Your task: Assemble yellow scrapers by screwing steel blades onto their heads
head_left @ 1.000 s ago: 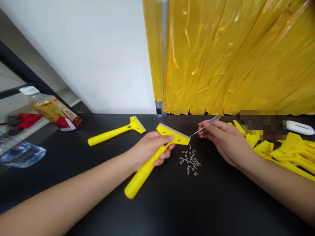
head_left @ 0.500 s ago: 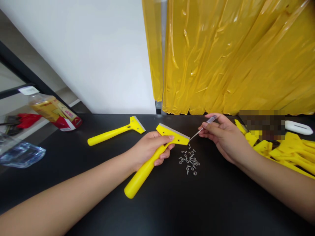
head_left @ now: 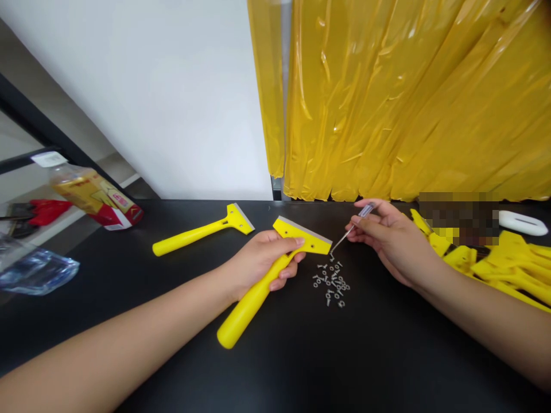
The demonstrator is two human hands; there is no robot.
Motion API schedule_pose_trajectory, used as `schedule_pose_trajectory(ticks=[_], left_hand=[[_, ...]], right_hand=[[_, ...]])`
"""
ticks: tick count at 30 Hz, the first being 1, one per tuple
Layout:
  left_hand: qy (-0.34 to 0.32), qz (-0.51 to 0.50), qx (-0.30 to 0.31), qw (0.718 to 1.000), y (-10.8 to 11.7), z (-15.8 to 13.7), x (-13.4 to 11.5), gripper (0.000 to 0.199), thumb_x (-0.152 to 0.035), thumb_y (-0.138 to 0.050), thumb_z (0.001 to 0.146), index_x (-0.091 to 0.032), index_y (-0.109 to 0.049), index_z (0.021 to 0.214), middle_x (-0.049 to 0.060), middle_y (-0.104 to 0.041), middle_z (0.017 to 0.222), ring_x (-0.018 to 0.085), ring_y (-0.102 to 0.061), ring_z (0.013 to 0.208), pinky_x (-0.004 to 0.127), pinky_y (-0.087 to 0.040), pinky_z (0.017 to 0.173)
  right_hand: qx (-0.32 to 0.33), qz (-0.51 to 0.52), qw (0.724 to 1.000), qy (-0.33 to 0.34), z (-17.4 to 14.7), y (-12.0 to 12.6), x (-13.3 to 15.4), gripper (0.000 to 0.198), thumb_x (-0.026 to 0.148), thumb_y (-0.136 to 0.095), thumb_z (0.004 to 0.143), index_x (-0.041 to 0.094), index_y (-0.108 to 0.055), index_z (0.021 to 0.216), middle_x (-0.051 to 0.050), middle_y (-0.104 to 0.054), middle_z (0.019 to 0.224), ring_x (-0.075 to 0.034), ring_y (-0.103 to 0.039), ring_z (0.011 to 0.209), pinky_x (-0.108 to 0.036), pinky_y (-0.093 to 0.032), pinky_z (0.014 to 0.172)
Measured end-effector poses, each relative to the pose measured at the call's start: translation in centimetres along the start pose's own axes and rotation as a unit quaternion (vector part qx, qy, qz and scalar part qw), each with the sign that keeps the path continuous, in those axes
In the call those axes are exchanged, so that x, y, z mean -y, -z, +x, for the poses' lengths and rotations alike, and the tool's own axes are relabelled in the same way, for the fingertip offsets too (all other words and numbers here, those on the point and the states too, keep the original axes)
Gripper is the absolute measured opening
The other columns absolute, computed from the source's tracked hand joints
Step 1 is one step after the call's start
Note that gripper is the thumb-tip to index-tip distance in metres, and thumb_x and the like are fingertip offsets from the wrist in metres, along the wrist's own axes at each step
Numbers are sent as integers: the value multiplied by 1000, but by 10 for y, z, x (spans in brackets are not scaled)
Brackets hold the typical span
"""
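My left hand (head_left: 267, 258) is closed round the neck of a yellow scraper (head_left: 247, 310), thumb on its head. A metal blade runs along the head's far edge, and two small holes show in the yellow face. Between thumb and fingers, my right hand (head_left: 387, 235) holds a screwdriver (head_left: 365, 210) with a clear purplish handle. Its thin shaft slants down left, the tip close to a small screw beside the scraper head's right corner. Just below lies a loose pile of small screws and nuts (head_left: 333, 281) on the black table (head_left: 284, 367).
Another yellow scraper (head_left: 193, 236) lies to the left, with fasteners in its head. Several yellow scraper bodies (head_left: 508, 264) are heaped at the right, near a white utility knife (head_left: 523, 223). A drink bottle (head_left: 99, 195) lies at far left. Yellow plastic sheeting (head_left: 387, 103) hangs behind.
The screwdriver tip has moved slightly down, to the topmost screw of the pile, and my right hand has shifted a little left. My left hand and the scraper stay nearly still.
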State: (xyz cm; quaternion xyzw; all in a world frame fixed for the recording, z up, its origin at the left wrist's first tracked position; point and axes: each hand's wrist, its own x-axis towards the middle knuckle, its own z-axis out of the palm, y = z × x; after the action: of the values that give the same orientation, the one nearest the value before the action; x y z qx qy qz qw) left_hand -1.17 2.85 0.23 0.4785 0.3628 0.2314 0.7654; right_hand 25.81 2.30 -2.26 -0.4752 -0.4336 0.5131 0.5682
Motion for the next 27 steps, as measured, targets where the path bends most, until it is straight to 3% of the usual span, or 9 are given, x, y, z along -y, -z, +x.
schedule_pose_trajectory(ticks=[9,16,27], left_hand=[[0,2,-7,1000,0,0,-1,36,-39,-65,104,-16,-63,76,-2,-54,51,6,-45,34,15,-35,35],[4,-2,-9,1000,-1,0,0,38,-40,-64,105,-17,-62,75,-3,-54,50,7,-45,33,15,-35,34],[-9,4,-7,1000,0,0,3,37,-41,-65,104,-16,-63,76,-2,-54,51,6,-46,34,15,-34,35]], right_hand=[[5,-17,1000,25,0,2,1,49,42,-92,81,27,-64,118,0,-77,81,-16,-70,72,-31,-60,73],[14,-62,993,102,2,11,3,40,40,-87,88,32,-65,121,3,-77,85,-17,-71,74,-33,-61,77],[9,-165,968,191,-14,-1,16,31,36,-80,94,31,-66,122,1,-74,85,-20,-74,80,-36,-63,81]])
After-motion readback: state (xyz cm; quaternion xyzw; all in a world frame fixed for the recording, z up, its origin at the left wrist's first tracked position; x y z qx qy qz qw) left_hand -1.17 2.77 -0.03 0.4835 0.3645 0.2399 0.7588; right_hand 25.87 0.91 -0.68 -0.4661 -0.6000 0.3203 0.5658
